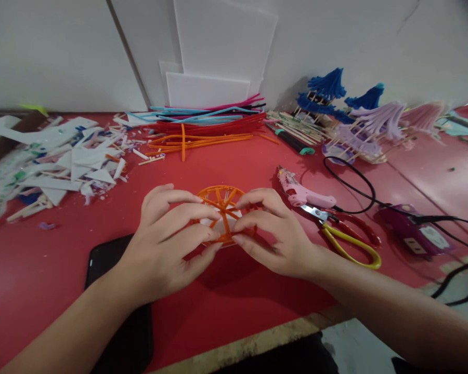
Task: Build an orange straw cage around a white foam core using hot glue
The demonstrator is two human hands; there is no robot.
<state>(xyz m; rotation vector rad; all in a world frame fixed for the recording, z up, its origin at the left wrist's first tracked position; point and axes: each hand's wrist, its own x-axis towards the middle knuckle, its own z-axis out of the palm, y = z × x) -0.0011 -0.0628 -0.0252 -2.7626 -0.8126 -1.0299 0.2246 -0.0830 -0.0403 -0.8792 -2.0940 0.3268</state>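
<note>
Between my two hands is a small round frame [225, 221] made of orange pipe cleaners, with spokes meeting in the middle and a white base under it. My left hand [171, 234] grips its left side with bent fingers, the fingertips on the rim and spokes. From the right, my right hand [273, 228] pinches the frame's near right edge between thumb and fingers. Parts of the rim are hidden behind the fingers. A black phone [120, 332] lies under my left forearm.
A pink glue gun [304, 195] and scissors [347, 239] lie right, near a purple power adapter [417, 228] with black cables. Pipe cleaners [206, 124], a cutter [294, 143] and blue and lilac tiered models [374, 124] stand behind. White scraps [78, 161] cover the left.
</note>
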